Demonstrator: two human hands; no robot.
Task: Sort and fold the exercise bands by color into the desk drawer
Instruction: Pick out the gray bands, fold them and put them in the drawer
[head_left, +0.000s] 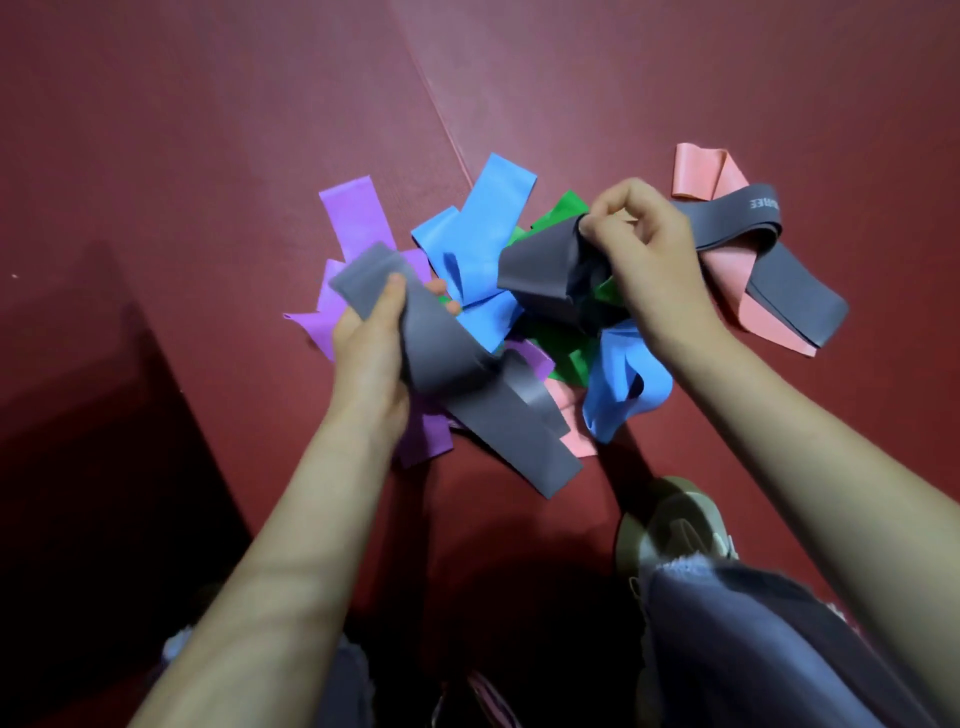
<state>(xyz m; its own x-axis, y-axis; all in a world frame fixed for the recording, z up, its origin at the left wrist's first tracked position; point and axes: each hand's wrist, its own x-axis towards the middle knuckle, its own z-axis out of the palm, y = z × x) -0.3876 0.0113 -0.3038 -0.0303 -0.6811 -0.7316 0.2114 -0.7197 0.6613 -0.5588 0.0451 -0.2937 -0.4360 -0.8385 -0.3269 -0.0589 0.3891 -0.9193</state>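
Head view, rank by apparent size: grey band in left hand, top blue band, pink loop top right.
1. Grey band in the left hand, though held nearer the camera.
2. Blue band.
3. Pink loop, partly covered.

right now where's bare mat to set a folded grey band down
Bare mat lies left of the purple band, and beyond the blue band and pink band. Crowded: the overlapping pile in the middle, and the near side by the shoe.

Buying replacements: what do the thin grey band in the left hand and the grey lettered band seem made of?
Thin grey band: likely latex or rubber sheet, smooth, faint sheen, drapes limply. Grey lettered band: thicker, matte, perhaps rubber or woven elastic.
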